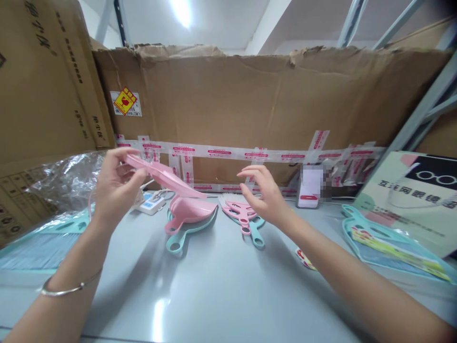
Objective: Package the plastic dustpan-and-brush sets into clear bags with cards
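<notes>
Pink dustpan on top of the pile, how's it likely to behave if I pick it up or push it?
The pink dustpan looks like thin moulded plastic, so it's probably stiff and light. Its smooth, glossy surface may feel a bit slippery. Being wide and low, it would likely slide over the teal dustpan beneath rather than roll.

The held pink piece (167,178) and stacked pink dustpan (198,209) look like smooth plastic. The tabletop (214,295) is glossy, the bangle (66,292) shiny metal, the cardboard (214,100) matt with a rough torn edge.
</notes>
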### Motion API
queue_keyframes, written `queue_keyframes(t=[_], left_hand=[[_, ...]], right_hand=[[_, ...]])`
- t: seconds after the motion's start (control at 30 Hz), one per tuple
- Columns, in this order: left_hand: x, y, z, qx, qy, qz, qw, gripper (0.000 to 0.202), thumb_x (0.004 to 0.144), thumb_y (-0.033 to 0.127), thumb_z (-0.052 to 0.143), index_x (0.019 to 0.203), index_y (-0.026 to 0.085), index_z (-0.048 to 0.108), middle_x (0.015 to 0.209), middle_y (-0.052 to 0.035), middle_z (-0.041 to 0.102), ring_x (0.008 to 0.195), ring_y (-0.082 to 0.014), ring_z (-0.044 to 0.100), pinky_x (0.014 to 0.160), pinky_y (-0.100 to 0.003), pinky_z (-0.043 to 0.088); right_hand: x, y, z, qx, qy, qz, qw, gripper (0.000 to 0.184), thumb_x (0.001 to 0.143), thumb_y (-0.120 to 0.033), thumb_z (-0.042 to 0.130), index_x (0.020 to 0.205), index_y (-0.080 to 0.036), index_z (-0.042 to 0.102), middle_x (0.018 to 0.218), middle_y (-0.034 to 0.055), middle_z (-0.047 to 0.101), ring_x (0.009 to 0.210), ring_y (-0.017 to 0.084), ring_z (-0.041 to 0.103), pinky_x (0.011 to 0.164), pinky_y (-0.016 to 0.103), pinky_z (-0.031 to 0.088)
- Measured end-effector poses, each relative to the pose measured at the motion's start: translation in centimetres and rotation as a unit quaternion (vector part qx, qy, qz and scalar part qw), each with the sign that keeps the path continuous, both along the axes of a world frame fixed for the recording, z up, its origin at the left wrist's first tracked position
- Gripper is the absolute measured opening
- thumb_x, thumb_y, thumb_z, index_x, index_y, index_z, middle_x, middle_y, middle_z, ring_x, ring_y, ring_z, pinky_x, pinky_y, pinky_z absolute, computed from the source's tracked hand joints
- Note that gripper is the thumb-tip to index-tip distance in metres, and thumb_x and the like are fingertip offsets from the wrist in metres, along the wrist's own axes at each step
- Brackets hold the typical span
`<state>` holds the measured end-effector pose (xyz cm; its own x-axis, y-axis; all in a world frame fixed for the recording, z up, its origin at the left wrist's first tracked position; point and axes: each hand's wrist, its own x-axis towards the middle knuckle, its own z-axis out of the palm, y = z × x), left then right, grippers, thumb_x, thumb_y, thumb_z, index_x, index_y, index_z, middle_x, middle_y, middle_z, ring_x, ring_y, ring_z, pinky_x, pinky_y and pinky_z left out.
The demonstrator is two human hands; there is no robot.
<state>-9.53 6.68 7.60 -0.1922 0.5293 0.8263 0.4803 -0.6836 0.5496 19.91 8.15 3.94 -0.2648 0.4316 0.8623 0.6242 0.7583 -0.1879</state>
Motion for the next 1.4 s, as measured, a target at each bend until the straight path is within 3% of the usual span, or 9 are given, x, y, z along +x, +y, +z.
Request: queue_keyframes(t=[0.23, 0.37, 0.5, 0.7, 0.83, 0.93, 1.03, 1.2, 1.4], left_hand=[[0.8, 0.8, 3.8, -0.031, -0.082, -0.402, 0.911, 0.041, 0.069, 0.02, 0.07, 0.108, 0.025, 0.058, 0.088, -0.0008, 0.062, 0.081, -0.0144, 0.058, 0.073, -0.027, 0.05], [2.9, 2.8, 3.7, -0.065, -0.075, -0.509, 0.855, 0.039, 0.075, 0.014, 0.064, 0.112, 0.024, 0.055, 0.096, -0.0016, 0.065, 0.087, -0.0143, 0.06, 0.078, -0.028, 0.049], [4.9, 4.7, 2.9, -0.126, -0.087, -0.516, 0.843, 0.046, 0.077, 0.023, 0.063, 0.121, 0.028, 0.05, 0.105, -0.0016, 0.062, 0.093, -0.0156, 0.059, 0.083, -0.03, 0.047], [6.3, 4.0, -1.9, -0.259, -0.144, -0.444, 0.846, 0.056, 0.076, 0.059, 0.052, 0.118, 0.021, 0.054, 0.114, -0.0088, 0.06, 0.108, -0.0283, 0.055, 0.085, -0.039, 0.048], [6.4, 2.2, -6.7, -0.314, -0.131, -0.364, 0.867, 0.058, 0.071, 0.047, 0.065, 0.123, 0.024, 0.051, 0.119, -0.0078, 0.059, 0.11, -0.0289, 0.053, 0.081, -0.034, 0.049], [6.4, 1.8, -8.6, -0.331, -0.137, -0.299, 0.885, 0.059, 0.069, 0.039, 0.069, 0.123, 0.024, 0.051, 0.117, -0.0075, 0.06, 0.111, -0.0276, 0.052, 0.078, -0.031, 0.049], [6.4, 1.9, -8.7, -0.329, -0.163, -0.277, 0.888, 0.06, 0.067, 0.04, 0.069, 0.121, 0.021, 0.052, 0.111, -0.0085, 0.062, 0.103, -0.0268, 0.056, 0.074, -0.031, 0.05], [6.0, 1.9, -7.7, -0.31, -0.192, -0.222, 0.904, 0.056, 0.066, 0.04, 0.067, 0.116, 0.023, 0.052, 0.08, -0.0017, 0.063, 0.069, -0.0185, 0.06, 0.055, -0.026, 0.048], [5.9, 1.8, -7.7, -0.323, -0.195, -0.201, 0.904, 0.055, 0.067, 0.039, 0.064, 0.118, 0.024, 0.05, 0.056, 0.005, 0.051, 0.049, -0.0138, 0.05, 0.042, -0.022, 0.037]], right_hand=[[-2.0, -0.1, 0.2, -0.239, 0.093, 0.117, 0.959, 0.079, 0.07, -0.045, 0.066, 0.135, -0.026, 0.026, 0.149, 0.0094, 0.018, 0.136, 0.026, 0.017, 0.109, 0.047, 0.021], [-1.5, -0.6, -0.2, -0.407, 0.211, 0.262, 0.849, 0.061, 0.066, -0.047, 0.069, 0.118, -0.024, 0.048, 0.12, 0.0087, 0.056, 0.107, 0.025, 0.056, 0.082, 0.038, 0.051], [-1.2, -1.9, -1.2, -0.523, 0.277, 0.292, 0.752, 0.038, 0.067, -0.047, 0.069, 0.084, -0.016, 0.055, 0.054, -0.0005, 0.06, 0.043, 0.014, 0.057, 0.036, 0.023, 0.042], [-1.8, -2.8, -3.9, -0.457, 0.461, 0.218, 0.729, 0.039, 0.064, -0.047, 0.072, 0.084, -0.019, 0.054, 0.059, -0.0011, 0.065, 0.048, 0.015, 0.063, 0.041, 0.023, 0.048], [-2.5, -2.6, -5.8, -0.483, 0.469, 0.207, 0.71, 0.043, 0.061, -0.048, 0.074, 0.086, -0.019, 0.055, 0.067, 0.0007, 0.067, 0.054, 0.016, 0.065, 0.053, 0.028, 0.055], [-2.1, -2.2, -6.1, -0.506, 0.389, 0.219, 0.738, 0.046, 0.06, -0.052, 0.073, 0.085, -0.017, 0.056, 0.07, 0.0013, 0.067, 0.054, 0.017, 0.064, 0.052, 0.029, 0.054], [0.3, -0.9, -5.7, -0.459, 0.312, 0.192, 0.81, 0.05, 0.073, -0.065, 0.052, 0.087, -0.017, 0.057, 0.064, 0.0027, 0.065, 0.05, 0.016, 0.061, 0.046, 0.028, 0.05], [6.1, 2.7, -6.5, -0.24, 0.077, -0.07, 0.965, 0.029, 0.086, -0.04, 0.045, 0.099, -0.018, 0.06, 0.094, 0.0104, 0.068, 0.089, 0.023, 0.063, 0.078, 0.042, 0.049], [7.3, 4.2, -9.9, -0.253, -0.187, -0.065, 0.947, 0.049, 0.073, -0.005, 0.045, 0.119, -0.022, 0.057, 0.129, 0.0103, 0.054, 0.122, 0.024, 0.046, 0.1, 0.048, 0.034]])
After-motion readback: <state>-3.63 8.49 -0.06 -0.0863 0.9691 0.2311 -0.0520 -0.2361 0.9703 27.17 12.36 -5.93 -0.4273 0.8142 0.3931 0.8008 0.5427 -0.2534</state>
